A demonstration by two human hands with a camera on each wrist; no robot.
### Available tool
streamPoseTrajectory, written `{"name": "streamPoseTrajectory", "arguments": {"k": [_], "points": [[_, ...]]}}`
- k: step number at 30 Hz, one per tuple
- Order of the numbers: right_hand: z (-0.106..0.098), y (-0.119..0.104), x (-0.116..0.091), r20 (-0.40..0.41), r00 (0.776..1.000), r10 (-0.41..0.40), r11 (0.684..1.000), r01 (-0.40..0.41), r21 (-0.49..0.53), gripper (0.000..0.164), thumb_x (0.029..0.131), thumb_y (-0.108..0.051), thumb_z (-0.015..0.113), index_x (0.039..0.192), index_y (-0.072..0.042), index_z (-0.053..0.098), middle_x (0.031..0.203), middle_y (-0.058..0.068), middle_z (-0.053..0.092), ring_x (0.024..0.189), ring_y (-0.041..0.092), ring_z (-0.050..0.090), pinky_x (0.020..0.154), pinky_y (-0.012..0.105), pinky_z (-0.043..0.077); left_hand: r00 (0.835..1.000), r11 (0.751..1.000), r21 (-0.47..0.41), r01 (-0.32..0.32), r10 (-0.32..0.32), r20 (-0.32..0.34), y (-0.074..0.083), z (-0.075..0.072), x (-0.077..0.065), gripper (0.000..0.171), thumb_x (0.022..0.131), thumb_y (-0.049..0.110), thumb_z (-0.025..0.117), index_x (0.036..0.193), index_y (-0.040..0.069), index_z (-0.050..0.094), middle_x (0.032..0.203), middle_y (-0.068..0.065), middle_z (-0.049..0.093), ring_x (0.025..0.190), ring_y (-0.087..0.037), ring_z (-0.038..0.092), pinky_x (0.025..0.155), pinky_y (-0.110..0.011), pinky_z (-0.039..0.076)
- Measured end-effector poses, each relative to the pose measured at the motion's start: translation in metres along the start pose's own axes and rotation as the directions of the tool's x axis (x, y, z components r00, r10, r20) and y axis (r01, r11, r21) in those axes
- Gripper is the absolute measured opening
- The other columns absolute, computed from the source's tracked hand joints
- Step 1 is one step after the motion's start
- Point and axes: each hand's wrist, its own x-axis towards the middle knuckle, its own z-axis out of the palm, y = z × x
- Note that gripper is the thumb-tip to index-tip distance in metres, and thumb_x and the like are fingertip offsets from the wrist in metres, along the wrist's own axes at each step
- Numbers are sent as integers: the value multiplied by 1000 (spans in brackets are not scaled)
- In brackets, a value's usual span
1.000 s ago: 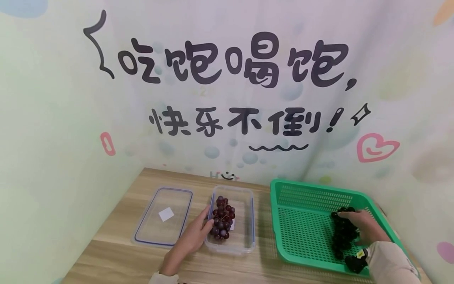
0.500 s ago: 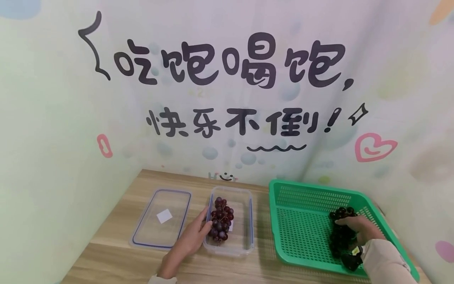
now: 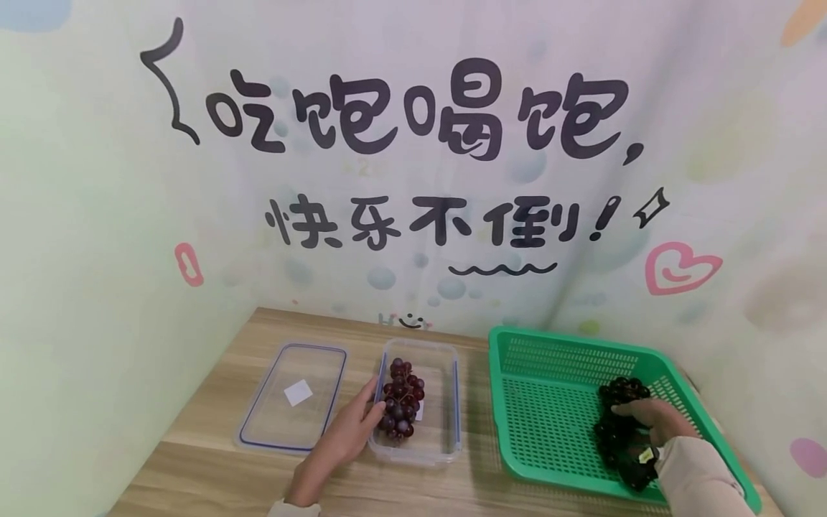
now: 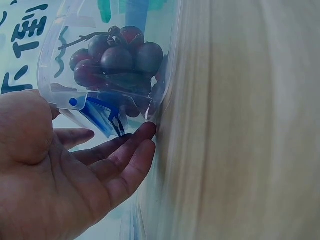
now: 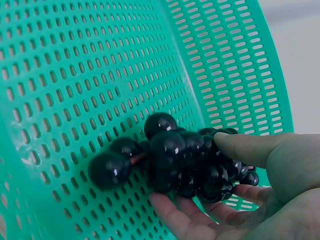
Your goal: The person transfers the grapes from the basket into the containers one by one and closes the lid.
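In the head view my left hand (image 3: 349, 429) rests against the left side of a clear plastic food container (image 3: 439, 431) with blue edging. Its fingers lie fairly straight along the wall and flap in the left wrist view; the thumb is mostly hidden there. Inside the container, on its left, lies a bunch of dark red grapes (image 3: 400, 402). At the right, my right hand (image 3: 662, 420) grips a bunch of black grapes (image 5: 190, 160) in a green plastic basket (image 3: 543, 424). The thumb presses on top and the fingers reach under the bunch.
A clear container lid (image 3: 293, 424) with a blue seal and a white label lies left of the container on the wooden table (image 3: 187, 459). A printed wall covering (image 3: 413, 287) stands close behind the table and on both sides.
My right hand has shifted slightly left in view and now reaches deeper round the black grapes, which have moved a little. My left hand stays at the container; the whole view has drifted slightly.
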Motion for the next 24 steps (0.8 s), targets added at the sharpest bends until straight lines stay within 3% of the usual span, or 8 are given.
{"name": "streamPoseTrajectory", "arguments": {"k": [3, 5, 11, 17, 21, 24], "points": [[0, 0, 0, -14, 1000, -15, 998, 15, 67, 93, 88, -22, 57, 134, 14, -15, 134, 40, -14, 100, 46, 40, 77, 43, 50, 1000, 1000, 0, -3, 3, -2, 0, 1, 0, 56, 97, 33, 38, 145, 13, 18, 144, -15, 28, 122, -36, 40, 99, -49, 34], [0, 1, 0, -16, 1000, -21, 995, 23, 99, 93, 88, -21, 58, 136, 11, -15, 135, 38, -18, 96, 43, 42, 74, 42, 52, 1000, 1000, 2, -2, 2, -6, 0, 1, 0, 56, 97, 34, 38, 145, 14, 18, 144, -15, 28, 122, -36, 40, 99, -49, 34], [-3, 2, 1, 2, 1000, -16, 987, 15, 157, 90, 89, -20, 56, 137, 8, -14, 138, 35, -17, 109, 51, 30, 79, 41, 51, 1000, 1000, 22, 10, -10, -17, 1, 0, 0, 56, 96, 36, 37, 145, 15, 19, 144, -14, 29, 125, -37, 36, 101, -51, 31], [-2, 1, 2, -1, 1000, 8, 982, -7, 189, 74, 89, -16, 55, 137, 13, 7, 137, 35, -7, 97, 42, 43, 79, 35, 52, 1000, 1000, 30, 8, -7, -17, 1, 0, -1, 56, 96, 36, 37, 145, 15, 19, 144, -14, 29, 125, -37, 36, 101, -51, 31], [-2, 1, 0, -5, 999, -39, 983, 39, 181, 63, 88, -9, 54, 135, 13, 19, 137, 35, 2, 96, 37, 49, 78, 34, 53, 1000, 1000, 28, 6, -5, -14, 1, 0, -1, 55, 97, 36, 37, 145, 16, 18, 144, -13, 29, 124, -37, 37, 101, -51, 31], [-1, 2, -2, -7, 996, -93, 980, 93, 177, 60, 87, -6, 56, 134, 14, 23, 137, 35, 7, 108, 42, 43, 80, 36, 52, 1000, 1000, 23, 6, -6, -12, 1, 0, -1, 55, 97, 36, 37, 145, 16, 18, 144, -13, 29, 124, -37, 37, 101, -52, 31]]}}
